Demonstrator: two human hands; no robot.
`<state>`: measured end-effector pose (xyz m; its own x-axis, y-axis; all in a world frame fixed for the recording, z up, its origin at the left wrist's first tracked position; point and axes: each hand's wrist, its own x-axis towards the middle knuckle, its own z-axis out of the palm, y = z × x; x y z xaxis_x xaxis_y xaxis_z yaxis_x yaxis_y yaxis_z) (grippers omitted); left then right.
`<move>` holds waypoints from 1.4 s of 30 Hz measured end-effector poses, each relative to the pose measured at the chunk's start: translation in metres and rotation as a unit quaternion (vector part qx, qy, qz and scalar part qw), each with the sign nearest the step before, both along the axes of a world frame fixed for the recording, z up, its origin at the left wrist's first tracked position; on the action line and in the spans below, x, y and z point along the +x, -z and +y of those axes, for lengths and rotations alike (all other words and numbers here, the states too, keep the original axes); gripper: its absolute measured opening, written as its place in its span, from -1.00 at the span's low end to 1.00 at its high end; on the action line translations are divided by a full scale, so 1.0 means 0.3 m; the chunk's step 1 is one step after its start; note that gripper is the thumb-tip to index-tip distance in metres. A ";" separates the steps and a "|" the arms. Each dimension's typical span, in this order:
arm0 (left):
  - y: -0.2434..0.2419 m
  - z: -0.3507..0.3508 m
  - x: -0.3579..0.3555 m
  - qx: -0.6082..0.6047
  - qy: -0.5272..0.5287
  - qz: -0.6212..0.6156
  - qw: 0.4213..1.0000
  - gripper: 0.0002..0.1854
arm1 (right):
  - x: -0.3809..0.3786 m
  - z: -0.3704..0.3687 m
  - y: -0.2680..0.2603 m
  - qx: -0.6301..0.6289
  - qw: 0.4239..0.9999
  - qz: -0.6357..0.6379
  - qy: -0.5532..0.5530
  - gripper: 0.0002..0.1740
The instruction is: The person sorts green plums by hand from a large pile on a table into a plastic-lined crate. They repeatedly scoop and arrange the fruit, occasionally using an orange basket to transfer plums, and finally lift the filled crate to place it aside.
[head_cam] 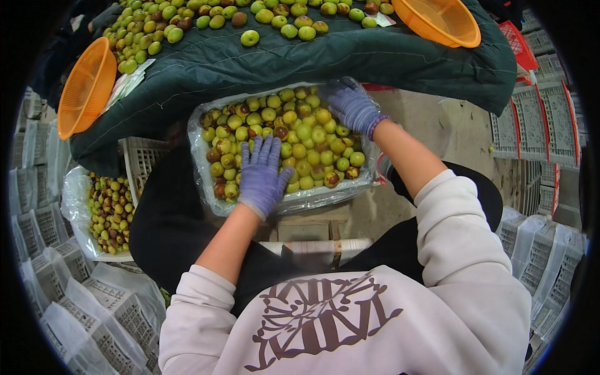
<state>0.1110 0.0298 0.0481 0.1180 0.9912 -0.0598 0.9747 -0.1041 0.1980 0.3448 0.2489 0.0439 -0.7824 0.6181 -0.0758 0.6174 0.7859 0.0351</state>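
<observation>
A crate lined with clear plastic film [198, 171] stands before me, full of green and brown jujubes [300, 136]. My left hand [262, 176], in a purple glove, lies flat on the fruit at the near left with its fingers apart. At the far right corner is my right hand [350, 107], gloved too, over the crate's rim and the film. Its fingertips are blurred, so I cannot tell whether they grip the film. Some fruit in the middle right also looks blurred.
A dark green cloth [290, 58] covers the table ahead, with loose jujubes [154, 28] on it. Orange plastic baskets [86, 89] [438, 21] sit at both ends. Another lined crate of jujubes [110, 211] is at my left. Stacked crates [532, 122] stand at the right.
</observation>
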 end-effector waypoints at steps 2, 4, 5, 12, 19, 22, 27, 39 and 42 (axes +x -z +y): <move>-0.008 -0.002 0.009 -0.018 0.029 0.020 0.999 -0.21 | -0.006 -0.010 0.027 0.002 0.998 0.059 -0.005 -0.45; -0.014 -0.006 0.015 -0.032 0.042 0.035 0.998 -0.19 | -0.013 -0.016 0.033 0.014 0.998 0.056 -0.008 -0.47; -0.016 -0.007 0.018 -0.035 0.042 0.039 0.998 -0.18 | -0.017 -0.019 0.028 0.017 0.999 0.046 -0.001 -0.47; -0.002 -0.016 0.026 -0.031 0.041 0.049 0.998 -0.14 | -0.042 -0.180 -0.070 -0.070 0.984 0.151 0.067 -0.53; -0.032 -0.015 0.022 0.030 0.032 -0.026 0.999 -0.21 | -0.062 -0.128 -0.133 -0.203 0.968 0.071 0.126 -0.65; -0.060 0.021 0.031 0.074 0.008 -0.098 0.992 -0.31 | -0.080 -0.127 -0.144 -0.224 0.967 0.064 0.104 -0.67; -0.072 0.194 0.095 0.073 -0.047 -0.093 0.992 -0.42 | -0.123 -0.122 -0.158 -0.239 0.958 0.068 0.142 -0.67; -0.080 0.212 0.086 -0.041 -0.024 -0.160 0.986 -0.57 | -0.104 -0.061 -0.115 -0.201 0.973 0.110 0.021 -0.61; -0.065 0.217 0.103 -0.016 -0.039 -0.169 0.985 -0.55 | -0.119 -0.066 -0.143 -0.205 0.977 -0.009 0.054 -0.57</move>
<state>0.1419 0.0949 0.0677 0.0609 0.9963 -0.0604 0.8573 -0.0212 0.5143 0.3091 0.2291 0.0868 -0.7099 0.6119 -0.3486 0.7003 0.6658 -0.2575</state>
